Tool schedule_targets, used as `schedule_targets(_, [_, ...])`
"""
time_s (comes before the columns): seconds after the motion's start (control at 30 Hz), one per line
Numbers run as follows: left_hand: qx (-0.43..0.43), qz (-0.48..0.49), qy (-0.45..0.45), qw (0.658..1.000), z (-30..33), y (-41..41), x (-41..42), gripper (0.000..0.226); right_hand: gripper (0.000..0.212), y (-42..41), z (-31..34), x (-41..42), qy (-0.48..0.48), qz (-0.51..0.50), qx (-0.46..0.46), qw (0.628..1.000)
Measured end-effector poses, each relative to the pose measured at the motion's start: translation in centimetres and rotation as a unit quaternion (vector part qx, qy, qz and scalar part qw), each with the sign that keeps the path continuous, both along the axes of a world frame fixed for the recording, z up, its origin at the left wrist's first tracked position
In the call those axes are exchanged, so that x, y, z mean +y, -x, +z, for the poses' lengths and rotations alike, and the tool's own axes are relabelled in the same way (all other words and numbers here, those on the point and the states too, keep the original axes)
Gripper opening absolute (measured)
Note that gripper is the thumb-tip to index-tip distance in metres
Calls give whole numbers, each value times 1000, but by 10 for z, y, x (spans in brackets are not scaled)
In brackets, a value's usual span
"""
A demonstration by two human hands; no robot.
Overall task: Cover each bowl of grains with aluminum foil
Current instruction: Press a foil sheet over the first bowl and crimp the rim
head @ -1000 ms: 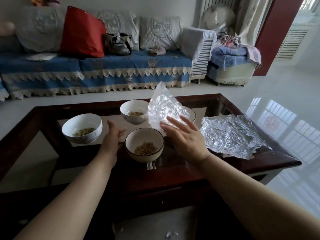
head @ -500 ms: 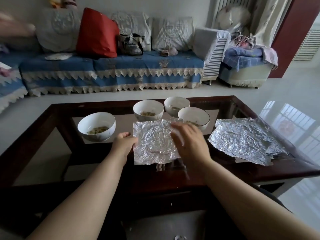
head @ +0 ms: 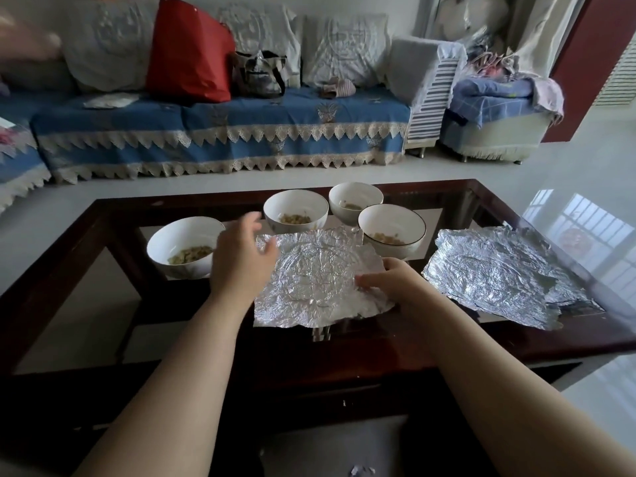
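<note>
A crinkled foil sheet (head: 316,277) lies over the nearest bowl and hides it completely. My left hand (head: 241,259) is at the sheet's left edge, fingers relaxed and pointing forward, thumb touching the foil's corner. My right hand (head: 389,280) is on the sheet's right edge, its fingers curled down onto the foil. Several white bowls with grains stand uncovered: one at the left (head: 186,246), one behind the foil (head: 296,211), one further back (head: 356,201) and one at the right (head: 392,228).
More foil sheets (head: 495,273) lie stacked on the right of the dark wood and glass coffee table (head: 516,339). A blue-covered sofa (head: 220,132) with cushions and a red bag stands beyond the table across a strip of white floor.
The foil went from held up in my right hand to lying over the nearest bowl. My right hand has slid from the sheet's top to its right edge, and my left hand has risen at the left edge.
</note>
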State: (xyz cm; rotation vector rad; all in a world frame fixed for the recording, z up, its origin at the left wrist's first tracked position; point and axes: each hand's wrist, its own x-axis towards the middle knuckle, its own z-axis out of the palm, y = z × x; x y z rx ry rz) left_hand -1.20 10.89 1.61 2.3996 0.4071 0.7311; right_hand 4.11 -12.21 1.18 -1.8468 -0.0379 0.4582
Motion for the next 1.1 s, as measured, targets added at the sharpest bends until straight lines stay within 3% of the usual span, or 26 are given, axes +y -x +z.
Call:
schedule_targets(0.07, [22,-120,-116,986,2,-2,-19,48,14,-1,-1,2,18,-5,-3,1000])
schedule_targets(0.17, [152,-214,-212,941,-6,-7,-47,58,15,-6,-3,4,24,-10,3,1000])
schedule_targets(0.27, [267,-227,-237,906,-19,-14,-55,61,17,-10,-4,4,43,2,4,999])
schedule_targets(0.43, [302,-224,-234,896,-30,-18,-54,63,36,-11,-2,4,47,13,15,999])
schedule_targets(0.47, [300,-223,-234,897,-32,-19,-54,63,46,-10,1,4,80,11,-23,996])
schedule_targets(0.53, [295,-221,-233,900,-34,-18,-54,62,64,-11,5,1,172,-32,-198,965])
schedule_targets(0.6, [288,-216,-233,903,-37,-18,-55,61,54,-6,15,3,199,-45,-434,877])
schedule_targets(0.67, [278,-207,-235,908,-37,-18,-58,59,40,0,17,15,197,27,-540,818])
schedule_targets(0.77, [309,-207,-246,895,-33,-19,-62,66,45,2,-3,40,229,177,-426,857])
schedule_targets(0.83, [329,-213,-246,887,-29,-17,-62,72,51,-6,-20,47,277,235,-355,861])
schedule_targets(1.1, [274,-194,-184,924,-32,-20,-55,57,65,-15,-32,44,324,252,-324,853])
